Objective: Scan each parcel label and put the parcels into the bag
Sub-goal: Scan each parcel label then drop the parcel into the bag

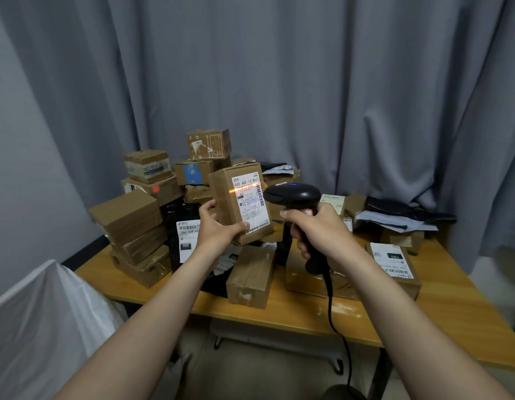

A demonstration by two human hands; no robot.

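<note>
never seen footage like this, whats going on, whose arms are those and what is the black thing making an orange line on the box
There is no machine here. A single camera sits on a person's head and looks down at their own two arms. The left hand holds up a small cardboard parcel with its printed label facing the camera. The right hand grips a black corded barcode scanner, and its orange beam falls across the top of the label. On the wooden table lie many more parcels, among them stacked cardboard boxes and a black mailer. A white bag stands at the lower left, beside the table. A grey curtain hangs behind.
</note>
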